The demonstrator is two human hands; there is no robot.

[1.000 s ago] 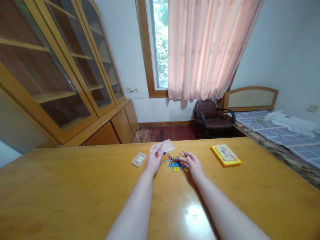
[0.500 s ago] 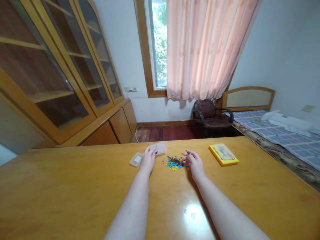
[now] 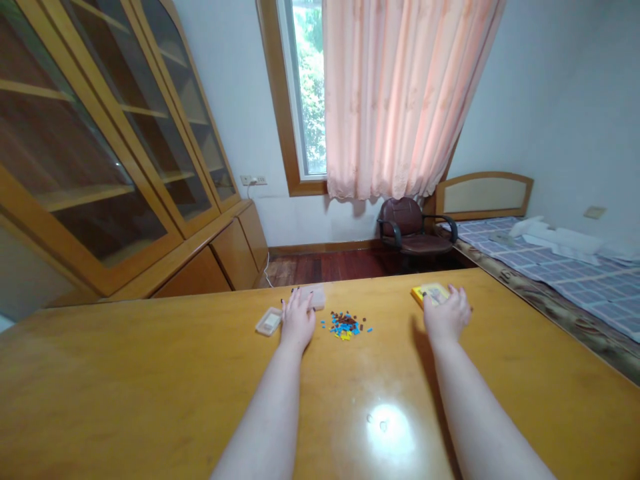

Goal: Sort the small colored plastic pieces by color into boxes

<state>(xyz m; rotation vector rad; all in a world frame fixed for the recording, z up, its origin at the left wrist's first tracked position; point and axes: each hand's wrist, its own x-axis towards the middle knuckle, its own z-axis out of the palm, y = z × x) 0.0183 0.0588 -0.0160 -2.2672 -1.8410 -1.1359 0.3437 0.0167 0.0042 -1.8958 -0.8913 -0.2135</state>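
Observation:
My left hand (image 3: 299,320) lies with fingers spread at the near edge of a clear plastic container (image 3: 319,297), partly covering it. Left of that hand sits a small clear tray (image 3: 269,323) with something white inside. A pile of small blue, brown and yellow building bricks (image 3: 345,325) is spread on the table between my hands. Over the yellow box (image 3: 417,293) on the right is my right hand (image 3: 447,315), its thumb and fingers apart. That hand hides most of the box, and whether it touches the box I cannot tell.
The wooden table (image 3: 150,380) reaches across the whole foreground. Behind it stand a brown office chair (image 3: 413,230) and a bed (image 3: 545,240) at the right. A glass-fronted cabinet (image 3: 150,133) lines the left wall.
My right hand has moved right, from beside the brick pile to over the yellow box. The left hand stays by the clear container. The view has shifted slightly.

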